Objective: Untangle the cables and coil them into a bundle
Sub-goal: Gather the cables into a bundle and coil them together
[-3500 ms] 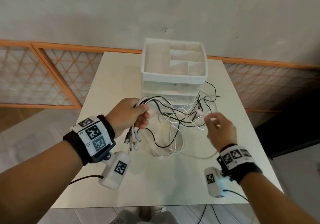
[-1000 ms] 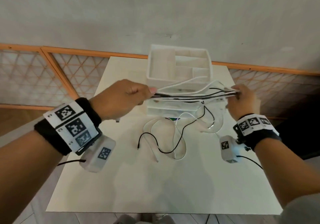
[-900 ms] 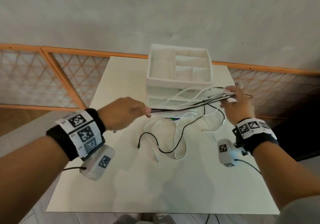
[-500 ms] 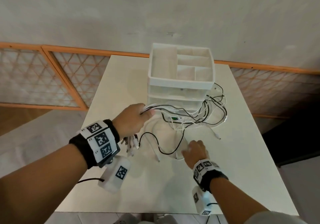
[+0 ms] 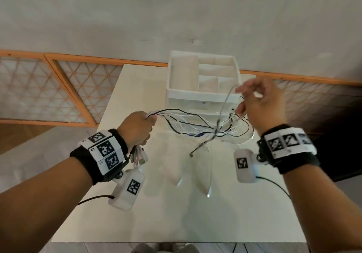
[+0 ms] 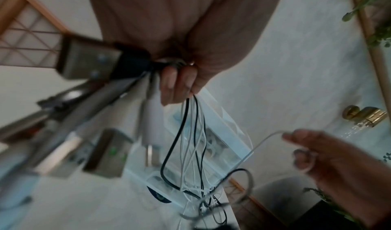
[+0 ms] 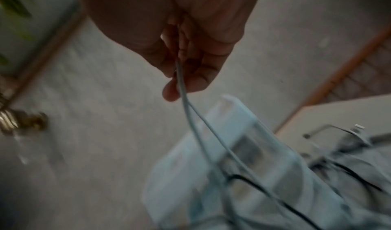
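Observation:
Several thin black and white cables (image 5: 197,124) hang in a loose tangle above the white table (image 5: 176,213). My left hand (image 5: 137,128) grips one end of the bunch in a fist, and their plugs (image 5: 139,155) dangle below the wrist. In the left wrist view the left hand's fingers (image 6: 176,83) curl round the cable bunch (image 6: 190,150). My right hand (image 5: 258,101) is raised at the right and pinches a loop of white cable (image 5: 225,103) between thumb and fingers. The right wrist view shows that cable loop (image 7: 190,116) running down from the pinch (image 7: 180,76). A black cable end (image 5: 196,150) hangs free.
A white drawer organiser (image 5: 203,84) with open top compartments stands at the back of the table, just behind the cables. An orange lattice screen (image 5: 58,88) runs along the wall. Recorder boxes (image 5: 128,189) hang under both wrists.
My right hand has come up from the table at the front to the right of the organiser, lifting a white cable loop. The cables have risen off the table. The left hand keeps its grip.

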Available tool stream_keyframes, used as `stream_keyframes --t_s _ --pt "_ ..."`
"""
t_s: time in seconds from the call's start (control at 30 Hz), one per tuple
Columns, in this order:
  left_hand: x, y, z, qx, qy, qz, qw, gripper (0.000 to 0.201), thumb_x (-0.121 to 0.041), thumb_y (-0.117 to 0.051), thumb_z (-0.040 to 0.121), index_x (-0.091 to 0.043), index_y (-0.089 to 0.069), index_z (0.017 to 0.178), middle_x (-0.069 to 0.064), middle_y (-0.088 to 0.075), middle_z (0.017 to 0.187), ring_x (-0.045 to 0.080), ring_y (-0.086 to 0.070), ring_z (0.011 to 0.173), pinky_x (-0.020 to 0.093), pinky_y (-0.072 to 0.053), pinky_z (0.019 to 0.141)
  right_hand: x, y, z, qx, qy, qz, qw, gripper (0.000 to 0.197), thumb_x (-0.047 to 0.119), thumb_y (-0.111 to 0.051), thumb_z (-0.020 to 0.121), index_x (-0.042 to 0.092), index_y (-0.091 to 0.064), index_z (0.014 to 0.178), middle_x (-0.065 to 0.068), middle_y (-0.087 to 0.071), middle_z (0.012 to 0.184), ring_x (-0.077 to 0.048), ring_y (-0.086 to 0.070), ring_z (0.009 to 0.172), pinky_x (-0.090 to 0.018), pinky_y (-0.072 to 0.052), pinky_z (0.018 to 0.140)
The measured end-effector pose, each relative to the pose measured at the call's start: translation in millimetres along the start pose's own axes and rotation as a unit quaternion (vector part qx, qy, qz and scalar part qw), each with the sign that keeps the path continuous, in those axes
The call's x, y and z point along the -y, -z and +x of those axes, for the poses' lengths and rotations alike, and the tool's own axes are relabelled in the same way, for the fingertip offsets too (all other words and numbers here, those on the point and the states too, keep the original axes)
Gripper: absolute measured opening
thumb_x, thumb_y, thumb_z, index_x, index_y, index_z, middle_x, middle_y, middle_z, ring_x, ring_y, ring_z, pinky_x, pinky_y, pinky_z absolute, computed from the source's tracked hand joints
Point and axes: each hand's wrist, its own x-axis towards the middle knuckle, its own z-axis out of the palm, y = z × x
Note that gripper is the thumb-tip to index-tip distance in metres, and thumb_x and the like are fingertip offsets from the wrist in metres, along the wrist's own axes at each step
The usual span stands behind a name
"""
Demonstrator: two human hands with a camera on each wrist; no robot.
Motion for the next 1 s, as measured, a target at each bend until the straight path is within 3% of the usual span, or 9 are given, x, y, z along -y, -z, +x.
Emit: stream_keyframes --t_s 0.13,0.3,0.47,0.6,0.67,0.73,0.83,0.9,1.0 --pt "-4 3 0 -0.021 0.026 -0.034 0.999 0.025 -0.018 -0.046 0.101 -0.014 -0.042 0.077 0.0 -0.033 0.059 0.01 -0.027 0.036 0.018 -0.023 0.036 26 17 12 -0.038 0.113 0.034 0.992 0.014 0.022 -0.06 0.093 0.035 -0.057 0.092 -0.005 -0.072 0.101 -0.011 -0.056 0.054 -0.026 -0.042 0.047" --pt "-30 5 -6 -0.042 -0.015 -0.14 0.989 0.022 -0.017 -0.045 0.102 -0.012 -0.049 0.081 0.005 -0.054 0.067 0.009 -0.036 0.038 0.021 -0.026 0.039 25 3 -14 0.096 0.107 -0.032 0.989 0.024 0.002 -0.055 0.096 0.023 -0.067 0.1 0.007 -0.073 0.093 0.01 -0.059 0.062 -0.005 -0.039 0.053" --pt "-68 -14 -19 0.01 -0.114 -0.163 0.98 0.016 -0.023 -0.042 0.105 -0.012 -0.05 0.095 0.007 -0.076 0.097 0.011 -0.043 0.044 0.022 -0.029 0.04 41 -14 -33 0.245 0.108 -0.037 0.963 0.023 -0.004 -0.053 0.097 0.007 -0.074 0.099 -0.002 -0.074 0.094 0.0 -0.046 0.041 -0.005 -0.03 0.045" --pt "-64 -39 -21 0.082 -0.13 -0.113 0.982 0.017 -0.022 -0.042 0.105 -0.009 -0.048 0.096 0.006 -0.066 0.072 0.013 -0.038 0.044 0.022 -0.027 0.04 56 -21 -23 0.187 0.137 0.014 0.973 0.019 0.002 -0.059 0.095 0.011 -0.071 0.107 -0.003 -0.075 0.093 0.003 -0.062 0.061 -0.006 -0.039 0.055" --pt "-60 -36 -18 0.063 -0.119 -0.106 0.985 0.018 -0.021 -0.043 0.104 -0.012 -0.046 0.089 0.003 -0.053 0.064 0.01 -0.033 0.042 0.021 -0.026 0.039 46 -12 -17 0.185 0.11 0.0 0.977 0.021 0.011 -0.07 0.09 0.022 -0.069 0.109 -0.003 -0.073 0.082 -0.006 -0.059 0.057 -0.015 -0.044 0.053" --pt "-59 -25 -14 0.019 -0.122 -0.12 0.985 0.023 -0.02 -0.045 0.103 -0.017 -0.045 0.08 -0.002 -0.048 0.059 0.01 -0.031 0.043 0.021 -0.026 0.039 15 -5 -17 0.219 0.076 -0.118 0.966 0.014 0.023 -0.075 0.086 0.027 -0.07 0.098 -0.003 -0.067 0.07 -0.017 -0.051 0.053 -0.025 -0.045 0.055" --pt "-65 -7 -13 -0.021 -0.146 -0.138 0.979 0.024 -0.023 -0.047 0.102 -0.018 -0.047 0.078 -0.011 -0.045 0.049 0.009 -0.029 0.044 0.02 -0.025 0.038 -59 -7 -39 0.297 -0.002 -0.321 0.899 0.016 0.036 -0.063 0.09 0.024 -0.069 0.082 0.002 -0.066 0.071 -0.011 -0.058 0.064 -0.025 -0.038 0.068" --pt "-73 2 -15 -0.049 -0.153 -0.152 0.975 0.024 -0.023 -0.048 0.101 -0.018 -0.05 0.078 -0.014 -0.044 0.045 0.007 -0.03 0.042 0.019 -0.026 0.038 -112 -4 -61 0.365 -0.106 -0.381 0.843 0.019 0.031 -0.056 0.091 0.025 -0.07 0.081 0.0 -0.074 0.084 -0.016 -0.068 0.082 -0.027 -0.048 0.076" --pt "-83 17 -16 -0.072 -0.165 -0.178 0.967 0.023 -0.019 -0.048 0.101 -0.017 -0.05 0.078 -0.013 -0.041 0.045 0.006 -0.03 0.04 0.019 -0.023 0.038 -156 13 -83 0.366 -0.233 -0.372 0.82 0.025 0.022 -0.054 0.094 0.032 -0.065 0.074 0.004 -0.076 0.085 -0.014 -0.07 0.083 -0.025 -0.056 0.075"
